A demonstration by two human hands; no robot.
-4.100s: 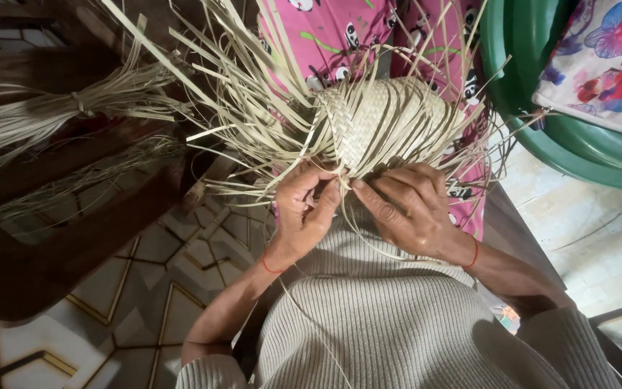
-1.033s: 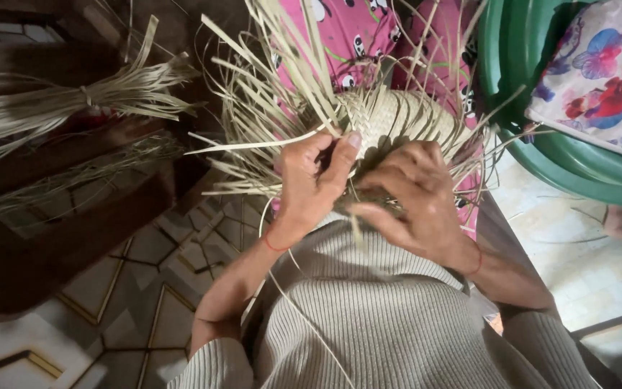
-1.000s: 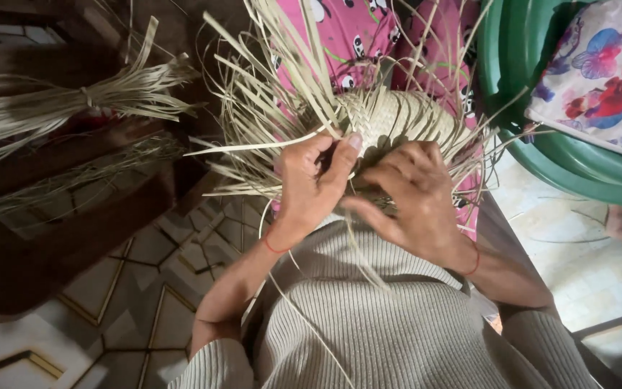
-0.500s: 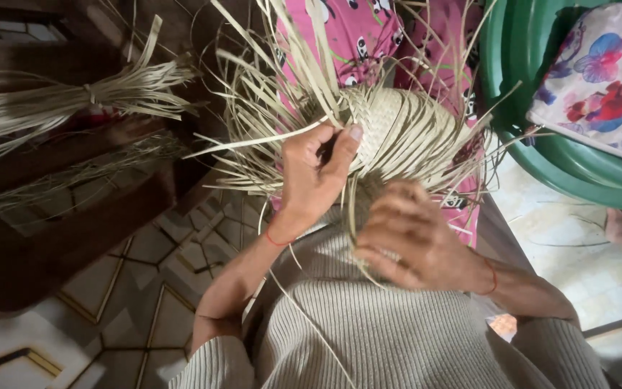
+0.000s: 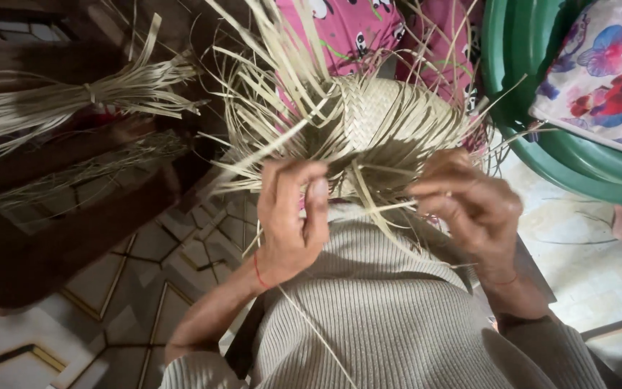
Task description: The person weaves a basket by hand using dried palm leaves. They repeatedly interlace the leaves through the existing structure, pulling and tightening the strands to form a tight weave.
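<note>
Meanwhile, right hand (image 5: 469,209) was lifted back to woven straw piece (image 5: 383,119) on lap, strand pinched in fingers; left hand (image 5: 293,220) was lowered slightly, fingers clenched on loose strands (image 5: 282,137).

No packages, labels, signs or screens in view.

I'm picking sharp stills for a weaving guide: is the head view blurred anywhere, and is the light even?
Head view: the right hand is smeared by motion blur; the left hand and the woven straw piece are fairly sharp; the dark wooden table at left lies in shadow, while the floor tiles at right look bright.
</note>
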